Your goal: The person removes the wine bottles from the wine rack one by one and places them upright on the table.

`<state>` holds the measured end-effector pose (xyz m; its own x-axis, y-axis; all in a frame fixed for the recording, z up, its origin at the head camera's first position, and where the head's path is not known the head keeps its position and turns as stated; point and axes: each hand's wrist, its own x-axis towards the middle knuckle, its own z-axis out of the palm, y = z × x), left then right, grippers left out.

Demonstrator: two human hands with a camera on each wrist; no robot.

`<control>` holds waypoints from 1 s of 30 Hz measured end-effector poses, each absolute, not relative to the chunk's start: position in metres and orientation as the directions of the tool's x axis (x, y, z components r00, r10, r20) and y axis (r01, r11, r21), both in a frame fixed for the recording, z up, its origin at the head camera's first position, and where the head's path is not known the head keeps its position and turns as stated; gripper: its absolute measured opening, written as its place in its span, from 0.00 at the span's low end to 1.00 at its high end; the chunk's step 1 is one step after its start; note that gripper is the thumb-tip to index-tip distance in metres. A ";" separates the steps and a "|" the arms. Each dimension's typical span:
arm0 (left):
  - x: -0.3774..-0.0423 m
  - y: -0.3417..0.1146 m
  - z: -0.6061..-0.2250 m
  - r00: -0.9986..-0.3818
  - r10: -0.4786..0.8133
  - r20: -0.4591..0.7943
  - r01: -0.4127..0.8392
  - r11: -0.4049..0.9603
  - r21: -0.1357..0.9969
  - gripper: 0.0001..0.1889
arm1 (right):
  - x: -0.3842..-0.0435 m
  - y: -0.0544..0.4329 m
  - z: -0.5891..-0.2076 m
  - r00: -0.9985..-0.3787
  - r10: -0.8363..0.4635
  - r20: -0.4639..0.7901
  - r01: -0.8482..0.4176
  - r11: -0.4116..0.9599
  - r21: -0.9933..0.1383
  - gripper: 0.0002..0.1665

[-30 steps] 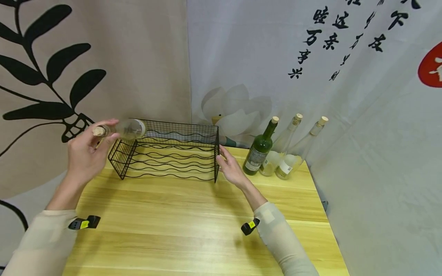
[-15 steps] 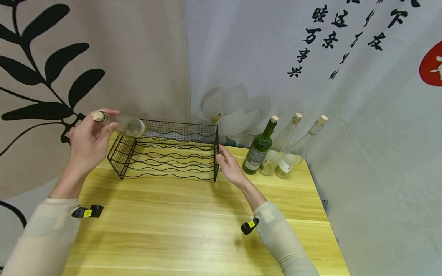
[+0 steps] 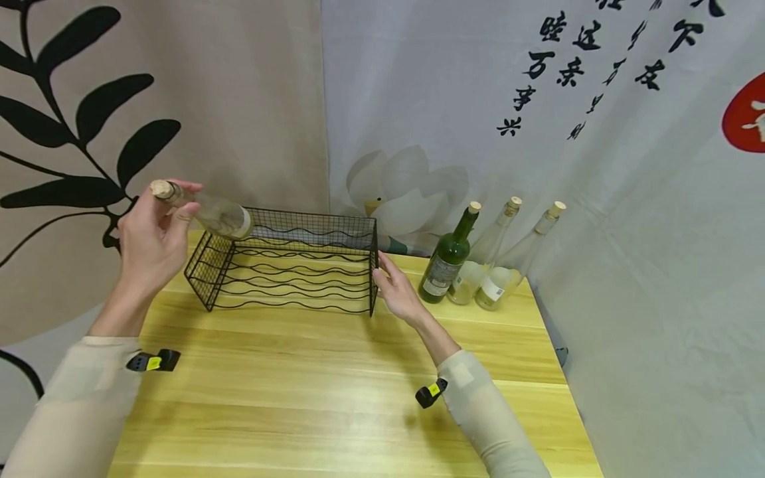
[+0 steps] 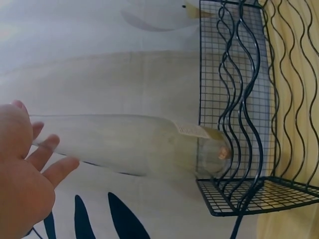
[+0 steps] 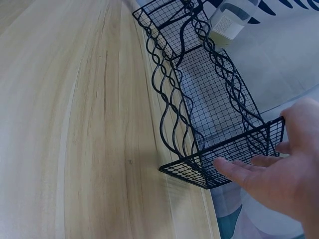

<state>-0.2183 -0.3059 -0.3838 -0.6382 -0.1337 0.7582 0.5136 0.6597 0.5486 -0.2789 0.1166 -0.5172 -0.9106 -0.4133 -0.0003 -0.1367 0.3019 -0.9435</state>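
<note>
A clear glass bottle (image 3: 222, 216) with a cork stopper is gripped near its neck by my left hand (image 3: 154, 242). It tilts, its base lower and to the right, at the top left of a black wire wine rack (image 3: 295, 285). In the left wrist view the base of the bottle (image 4: 144, 144) overlaps the wavy rails of the rack (image 4: 249, 99). My right hand (image 3: 399, 292) rests against the rack's right end panel, its fingers fairly straight. From the right wrist, the thumb and fingers of that hand (image 5: 274, 174) lie along the mesh end (image 5: 229, 154).
On the right back of the wooden table (image 3: 335, 392) stand a corked green bottle (image 3: 447, 265) and two corked clear bottles (image 3: 463, 285). A printed cloth (image 3: 257, 119) hangs behind the table, with another grey cloth (image 3: 657, 299) along the right side.
My left hand has risen slightly, bringing the bottle's corked neck up and a little left, while its base stays by the rack's upper left. The right hand has stayed at the rack's end.
</note>
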 end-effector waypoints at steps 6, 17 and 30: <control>-0.215 -0.302 -0.376 -0.628 -0.157 0.763 0.507 0.661 0.553 0.16 | -0.278 0.116 -0.518 -0.911 -0.412 -0.001 -0.127 0.285 -0.950 0.40; -0.199 -0.294 -0.350 -0.617 -0.153 0.771 0.558 0.606 0.567 0.14 | -0.278 0.116 -0.517 -0.914 -0.405 0.006 -0.136 0.293 -0.946 0.40; -0.179 -0.288 -0.322 -0.627 -0.088 0.774 0.568 0.629 0.531 0.15 | -0.277 0.115 -0.517 -0.916 -0.402 0.004 -0.135 0.297 -0.945 0.39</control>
